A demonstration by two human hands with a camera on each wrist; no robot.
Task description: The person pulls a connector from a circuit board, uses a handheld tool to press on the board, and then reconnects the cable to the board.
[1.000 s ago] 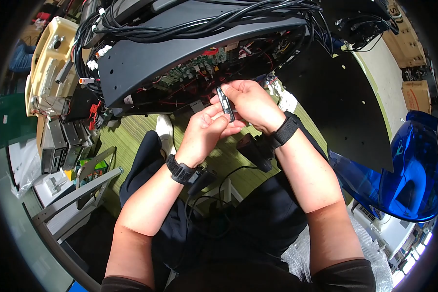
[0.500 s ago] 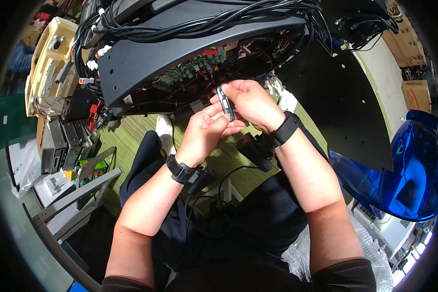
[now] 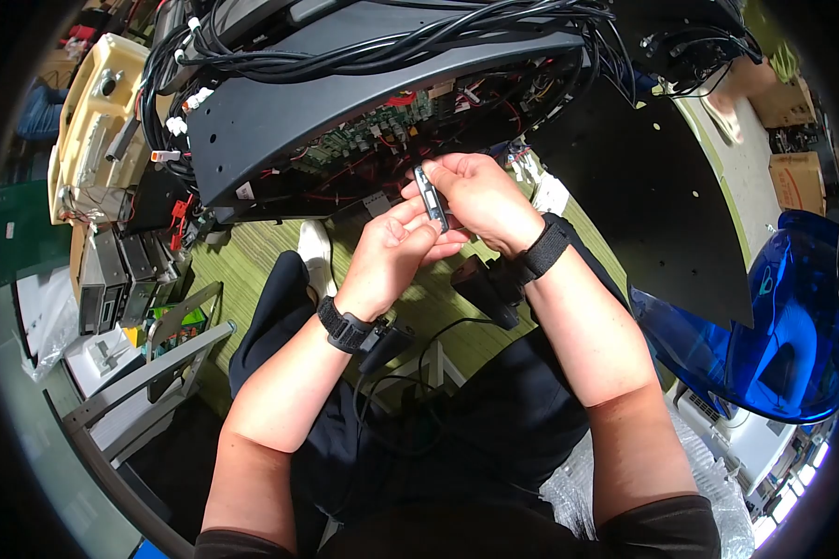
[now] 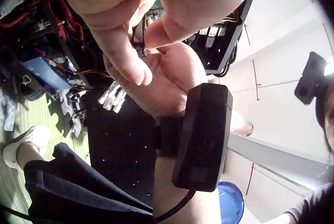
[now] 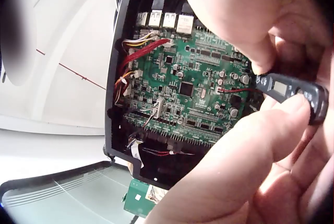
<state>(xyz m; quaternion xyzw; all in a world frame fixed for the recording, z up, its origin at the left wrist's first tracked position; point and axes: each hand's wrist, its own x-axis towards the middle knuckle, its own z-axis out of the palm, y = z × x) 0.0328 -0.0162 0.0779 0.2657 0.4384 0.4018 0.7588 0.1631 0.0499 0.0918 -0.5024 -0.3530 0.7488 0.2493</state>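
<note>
Both hands hold one small slim black device (image 3: 431,197) in front of an opened dark housing (image 3: 280,102). In the right wrist view, the device (image 5: 284,91) shows a little grey screen and a button on its face. My left hand (image 3: 393,252) pinches its near end, the thumb pressing on the face beside the button. My right hand (image 3: 485,200) grips the far end between thumb and fingers. Beyond them, a green circuit board (image 5: 193,78) with plugged wires sits inside the housing. In the left wrist view, fingers hide most of the device.
Thick black cables (image 3: 391,56) lie across the housing's top. A large black panel (image 3: 653,186) and a blue glossy shell (image 3: 783,326) stand at right. At left are a cream plastic part (image 3: 93,121) and a metal frame (image 3: 158,373). Another person's foot (image 3: 722,119) shows at upper right.
Another person's leg and foot have come into view at the upper right. My hands and the device have stayed in place.
</note>
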